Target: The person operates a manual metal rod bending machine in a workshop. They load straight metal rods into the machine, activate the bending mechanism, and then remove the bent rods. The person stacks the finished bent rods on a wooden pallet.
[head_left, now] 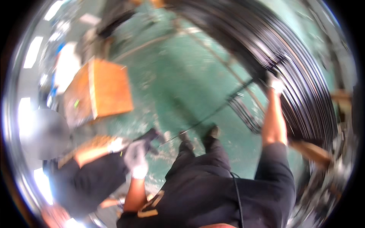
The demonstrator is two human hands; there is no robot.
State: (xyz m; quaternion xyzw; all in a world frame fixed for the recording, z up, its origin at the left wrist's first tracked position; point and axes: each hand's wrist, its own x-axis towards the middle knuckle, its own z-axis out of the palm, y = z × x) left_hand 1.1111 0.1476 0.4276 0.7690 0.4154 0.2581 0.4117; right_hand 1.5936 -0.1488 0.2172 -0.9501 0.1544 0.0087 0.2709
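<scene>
My right hand point(274, 81), in a pale glove, reaches out to a large stack of long black bars point(304, 83). Its fingers appear closed on dark metal at the stack's inner edge, though blur hides the exact grip. A thin black rod point(213, 113) slants from near that hand across the floor view towards my left. My left hand point(136, 157), in a grey-white glove, is at the lower left, beside the rod's near end and a co-worker's gloved hand point(118, 145). Motion smears its fingers, so any hold on the rod is unclear.
A co-worker in dark clothes point(91, 182) is close on my left. An orange-brown box point(110, 89) stands beyond them. Narrow black looped bars point(245, 114) hang beside the stack. A wooden beam point(311, 152) lies near the stack's lower end. The floor point(163, 83) is green.
</scene>
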